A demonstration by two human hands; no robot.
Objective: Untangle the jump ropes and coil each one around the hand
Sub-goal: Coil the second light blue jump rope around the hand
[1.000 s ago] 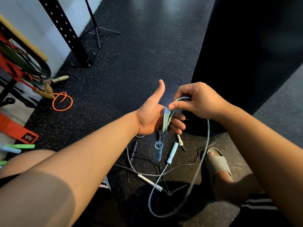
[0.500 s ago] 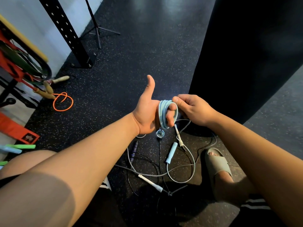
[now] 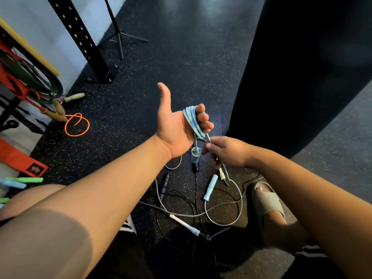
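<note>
The light blue jump rope [image 3: 192, 121] is wound in several turns round the fingers of the left hand [image 3: 175, 129], which are curled on the coil with the thumb raised. The free length is pinched by the right hand [image 3: 227, 154] just below the left hand. Each turn should be laid beside the last under even tension, and the trailing loop kept clear of the other ropes [image 3: 184, 222] lying below the left hand. Half a second earlier, the right hand was level with the coil.
</note>
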